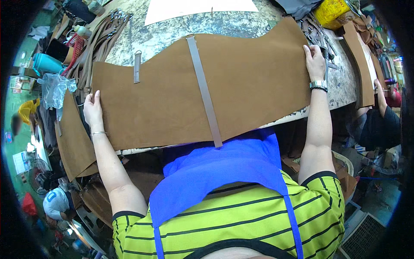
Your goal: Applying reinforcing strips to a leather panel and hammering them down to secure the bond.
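A large brown leather piece (258,82) with curved top edges lies spread in front of me, over the table's near edge. My left hand (93,110) is closed on its left edge, and my right hand (315,62) grips the right edge near the upper corner. Down the middle of the leather runs a long grey-brown strap (202,82), reaching from the top edge to the bottom one. A short strap tab (137,69) with a metal ring sits at the upper edge, left of it. The fingertips beneath the leather are hidden.
Many leather straps with metal hardware (103,39) are heaped at the table's left, and more straps (317,32) at the right. A white sheet (198,11) lies at the back of the worn table (159,47). A yellow can (332,14) stands far right. Other people work on both sides.
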The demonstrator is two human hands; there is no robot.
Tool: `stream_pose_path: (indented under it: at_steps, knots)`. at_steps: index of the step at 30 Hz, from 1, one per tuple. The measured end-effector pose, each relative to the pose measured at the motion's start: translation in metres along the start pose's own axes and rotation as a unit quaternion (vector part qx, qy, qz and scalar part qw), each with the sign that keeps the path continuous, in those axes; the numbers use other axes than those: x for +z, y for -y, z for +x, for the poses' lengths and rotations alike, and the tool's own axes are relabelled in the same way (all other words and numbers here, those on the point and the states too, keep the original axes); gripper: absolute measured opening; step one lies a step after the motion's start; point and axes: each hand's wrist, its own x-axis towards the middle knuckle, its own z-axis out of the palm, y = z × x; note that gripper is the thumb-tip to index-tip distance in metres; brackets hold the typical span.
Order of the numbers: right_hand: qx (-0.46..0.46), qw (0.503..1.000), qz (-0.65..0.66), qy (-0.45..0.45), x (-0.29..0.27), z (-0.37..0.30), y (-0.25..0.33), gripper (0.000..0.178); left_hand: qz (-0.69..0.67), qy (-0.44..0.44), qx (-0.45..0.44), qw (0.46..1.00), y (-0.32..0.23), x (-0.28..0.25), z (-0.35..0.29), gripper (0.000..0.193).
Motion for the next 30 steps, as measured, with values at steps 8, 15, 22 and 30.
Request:
stream_pose_path:
  at_steps: [8,15,22,30]
  knots:
    - [0.024,0.999,-0.043,0.020,0.005,0.008,0.011,0.039,0.041,0.008,-0.058,0.997,-0.007,0.005,0.001,0.050]
    - [0.016,0.999,-0.025,0.030,0.013,0.012,-0.004,0.041,0.070,-0.013,-0.046,0.996,-0.008,0.005,-0.003,0.050]
    - [-0.122,0.977,-0.123,-0.121,0.006,-0.002,0.016,0.030,0.064,-0.067,0.014,0.996,-0.019,0.005,-0.006,0.041]
    - [-0.388,0.903,0.169,0.078,0.040,-0.108,0.188,0.024,-0.102,-0.064,0.313,0.942,-0.164,0.030,-0.018,0.033]
